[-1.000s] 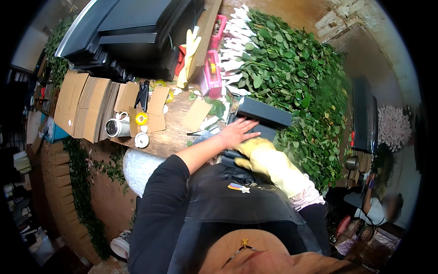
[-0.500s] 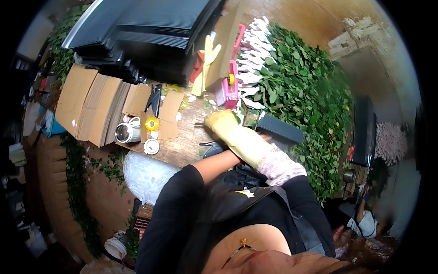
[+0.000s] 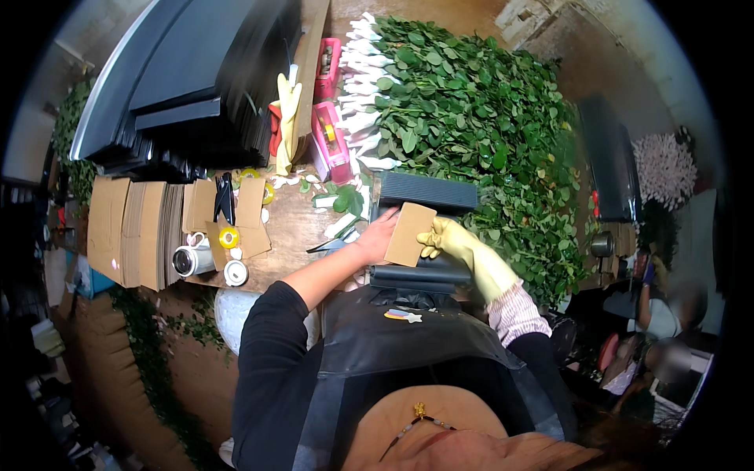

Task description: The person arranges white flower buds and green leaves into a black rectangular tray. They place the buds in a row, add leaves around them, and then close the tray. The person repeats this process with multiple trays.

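Observation:
A small piece of brown cardboard (image 3: 411, 235) is pinched in my right hand (image 3: 449, 242), which wears a long yellow rubber glove. The cardboard stands tilted over a black trough-like holder with a ribbed far side (image 3: 428, 192) and a dark near side (image 3: 420, 279). My bare left hand (image 3: 378, 234) reaches in at the cardboard's left edge. Its visible fingers are stretched out, and part of the hand is hidden behind the cardboard. Scissors (image 3: 334, 245) lie beside my left wrist, close to some cut leaves (image 3: 345, 200).
Leafy stems with white-wrapped tips (image 3: 479, 118) are heaped at the far right. Pink boxes (image 3: 330, 141) and upright yellow gloves (image 3: 287, 118) stand beyond. Cardboard sheets (image 3: 141, 235), a mug (image 3: 192, 259), yellow tape (image 3: 228, 237) and a stapler (image 3: 225, 198) sit left. Black panels (image 3: 188, 94) are stacked behind.
My gloved right hand has come back from the left side of the table to the holder, now gripping cardboard. My arms are no longer crossed. The view has swung right.

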The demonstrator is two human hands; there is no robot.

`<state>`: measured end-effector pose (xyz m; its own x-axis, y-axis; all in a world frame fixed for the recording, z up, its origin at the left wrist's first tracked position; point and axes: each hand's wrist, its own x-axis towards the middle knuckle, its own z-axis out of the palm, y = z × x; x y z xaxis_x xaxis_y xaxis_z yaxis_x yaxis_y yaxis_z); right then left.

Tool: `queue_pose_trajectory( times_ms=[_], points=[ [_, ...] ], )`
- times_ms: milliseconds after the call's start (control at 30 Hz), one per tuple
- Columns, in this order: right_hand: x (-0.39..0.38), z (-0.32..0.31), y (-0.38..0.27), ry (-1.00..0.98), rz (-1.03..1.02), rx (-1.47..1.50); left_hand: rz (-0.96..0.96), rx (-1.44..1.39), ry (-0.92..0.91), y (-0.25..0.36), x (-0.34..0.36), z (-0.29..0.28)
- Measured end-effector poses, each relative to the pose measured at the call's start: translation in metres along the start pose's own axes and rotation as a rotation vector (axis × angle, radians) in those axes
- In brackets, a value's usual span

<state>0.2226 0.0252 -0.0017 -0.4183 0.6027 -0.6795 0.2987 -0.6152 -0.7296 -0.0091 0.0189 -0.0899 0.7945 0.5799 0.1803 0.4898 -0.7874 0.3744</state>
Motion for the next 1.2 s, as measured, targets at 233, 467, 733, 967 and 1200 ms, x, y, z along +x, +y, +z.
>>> queue_pose_trajectory(
  times_ms=[233,467,733,967,1200],
  points=[
    [0.043,-0.013,0.005,-0.07,0.193,-0.369,-0.008,0.15,0.002,-0.028,-0.06,-0.075],
    [0.037,0.004,-0.006,0.054,0.202,-0.716,0.186,-0.053,-0.05,0.002,0.006,-0.066],
    [-0.047,0.024,-0.089,-0.105,0.361,-1.134,0.121,0.023,-0.197,0.001,0.007,-0.051],
    [-0.05,0.007,-0.088,-0.205,0.042,-1.235,0.091,-0.049,-0.268,0.003,0.014,-0.056],
    [0.012,-0.102,-0.185,0.652,-0.54,-0.915,0.035,0.029,-0.255,0.011,0.009,-0.057]
  ],
)
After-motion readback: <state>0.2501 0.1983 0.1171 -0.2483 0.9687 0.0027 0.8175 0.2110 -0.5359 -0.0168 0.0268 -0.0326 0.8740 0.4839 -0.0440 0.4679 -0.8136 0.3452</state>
